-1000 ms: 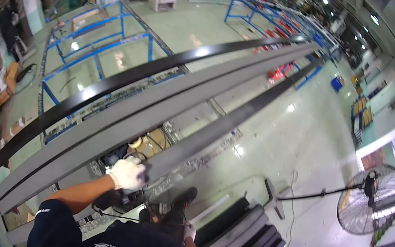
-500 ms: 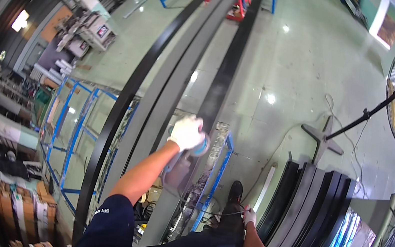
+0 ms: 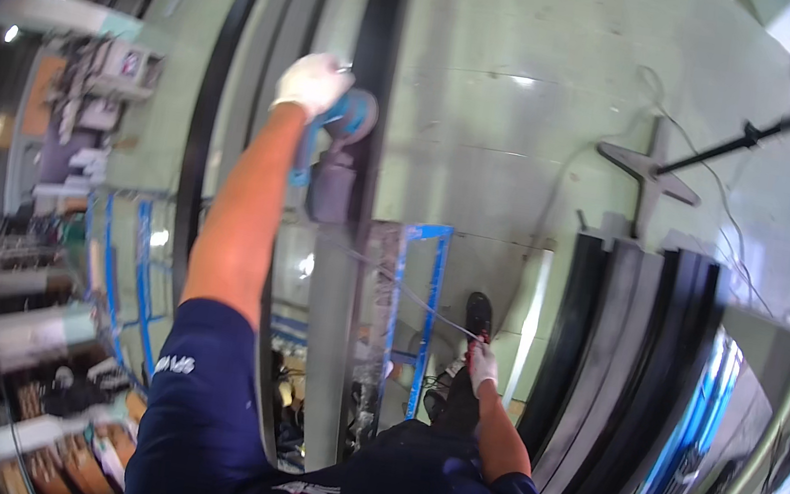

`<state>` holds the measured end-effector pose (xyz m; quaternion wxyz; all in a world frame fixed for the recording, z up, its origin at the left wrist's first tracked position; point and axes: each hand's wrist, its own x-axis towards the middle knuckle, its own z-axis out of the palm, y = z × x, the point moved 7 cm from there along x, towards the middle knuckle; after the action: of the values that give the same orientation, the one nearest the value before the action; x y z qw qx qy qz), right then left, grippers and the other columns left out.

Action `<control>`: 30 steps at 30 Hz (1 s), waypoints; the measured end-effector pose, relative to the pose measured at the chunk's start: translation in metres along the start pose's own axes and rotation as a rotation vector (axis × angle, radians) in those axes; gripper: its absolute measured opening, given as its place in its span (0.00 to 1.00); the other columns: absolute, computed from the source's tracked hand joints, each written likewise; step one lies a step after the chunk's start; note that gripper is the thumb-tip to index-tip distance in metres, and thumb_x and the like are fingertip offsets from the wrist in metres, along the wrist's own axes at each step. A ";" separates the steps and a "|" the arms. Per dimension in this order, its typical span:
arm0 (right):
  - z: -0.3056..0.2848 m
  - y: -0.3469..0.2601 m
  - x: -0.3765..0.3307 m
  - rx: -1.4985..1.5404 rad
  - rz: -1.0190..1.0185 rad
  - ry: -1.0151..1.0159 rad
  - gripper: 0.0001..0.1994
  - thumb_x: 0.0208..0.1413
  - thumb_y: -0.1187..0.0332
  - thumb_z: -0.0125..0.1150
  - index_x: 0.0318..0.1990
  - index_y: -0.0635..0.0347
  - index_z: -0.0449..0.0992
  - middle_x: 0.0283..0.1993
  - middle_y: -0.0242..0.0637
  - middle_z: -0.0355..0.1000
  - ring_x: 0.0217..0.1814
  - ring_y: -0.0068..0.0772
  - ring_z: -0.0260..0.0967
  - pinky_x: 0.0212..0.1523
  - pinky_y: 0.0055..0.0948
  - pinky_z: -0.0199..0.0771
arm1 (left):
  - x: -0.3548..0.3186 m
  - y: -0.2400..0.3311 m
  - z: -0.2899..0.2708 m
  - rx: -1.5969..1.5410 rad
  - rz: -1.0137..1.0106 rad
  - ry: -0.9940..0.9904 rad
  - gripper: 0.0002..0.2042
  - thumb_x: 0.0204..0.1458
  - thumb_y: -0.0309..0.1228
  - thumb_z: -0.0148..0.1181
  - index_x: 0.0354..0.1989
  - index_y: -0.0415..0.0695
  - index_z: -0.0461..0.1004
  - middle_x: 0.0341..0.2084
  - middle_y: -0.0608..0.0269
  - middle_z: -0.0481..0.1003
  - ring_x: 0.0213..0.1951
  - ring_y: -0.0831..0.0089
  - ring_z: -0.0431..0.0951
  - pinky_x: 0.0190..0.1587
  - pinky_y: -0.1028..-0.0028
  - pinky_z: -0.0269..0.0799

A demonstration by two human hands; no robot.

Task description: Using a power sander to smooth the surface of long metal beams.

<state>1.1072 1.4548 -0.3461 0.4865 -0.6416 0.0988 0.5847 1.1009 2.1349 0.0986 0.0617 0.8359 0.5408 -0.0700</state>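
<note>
My left hand (image 3: 314, 84), in a white glove, is closed on a blue sander (image 3: 356, 118). The sander's round head lies on a long metal bar (image 3: 329, 339), dark at the far part and grey nearer me. A grey dust bag (image 3: 331, 190) hangs from the sander's near side. Low on the right, my gloved right hand (image 3: 483, 363) is closed around the thin grey cord (image 3: 422, 303) that runs from the sander. A small red part shows at its fingers; what it is I cannot make out.
More long bars (image 3: 207, 109) run alongside on the left. A blue frame (image 3: 434, 293) stands under the work. Stacked dark and grey bars (image 3: 608, 348) are at the right, near a fan's stand (image 3: 658, 173). My shoe (image 3: 478, 314) is on the floor.
My left hand has pushed the sander farther away along the bar. My right hand still holds the cord, now drawn straighter. The view has shifted and turned.
</note>
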 end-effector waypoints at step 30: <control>-0.156 0.169 -0.207 -0.576 -0.491 0.121 0.37 0.88 0.38 0.34 0.44 0.59 0.84 0.34 0.36 0.81 0.39 0.35 0.79 0.50 0.40 0.79 | -0.620 -0.068 0.107 -0.127 0.026 0.075 0.12 0.51 0.39 0.71 0.35 0.45 0.80 0.41 0.48 0.81 0.50 0.42 0.83 0.54 0.44 0.80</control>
<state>1.0306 1.1621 -0.2813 0.4053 -0.7900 -0.1977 0.4154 0.7826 1.5883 0.1053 0.0951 0.8393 0.5352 -0.0033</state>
